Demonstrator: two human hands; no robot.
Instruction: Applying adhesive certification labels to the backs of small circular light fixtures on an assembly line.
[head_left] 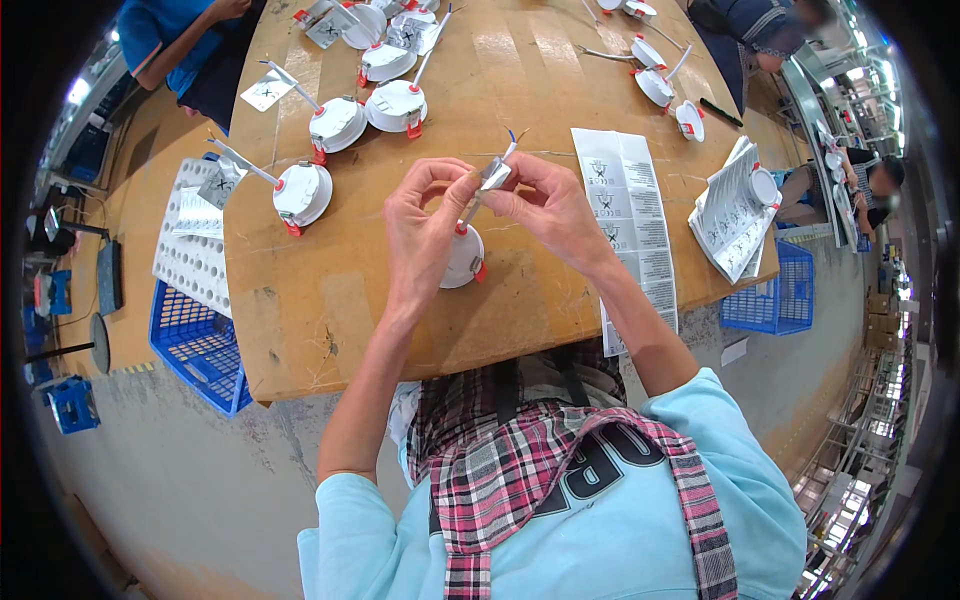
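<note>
Left hand [425, 225] pinching cable [470, 210] of lamp [463, 258], right hand [550, 205] gripping small silvery tag [494, 174] on same cable. Lamp sits mid table [300, 330], near front edge, round face down. Cable runs up and slightly right, bare wire ends [515, 138] pointing toward far edge. More lamps [340, 122] lined along left edge. Blue crate [195, 345] under left edge, white perforated tray [190, 255] on top. Second blue crate [770, 295] off right edge, contents hidden.

brown table [330, 330], white lamps [302, 192], label sheets [630, 215]
</note>
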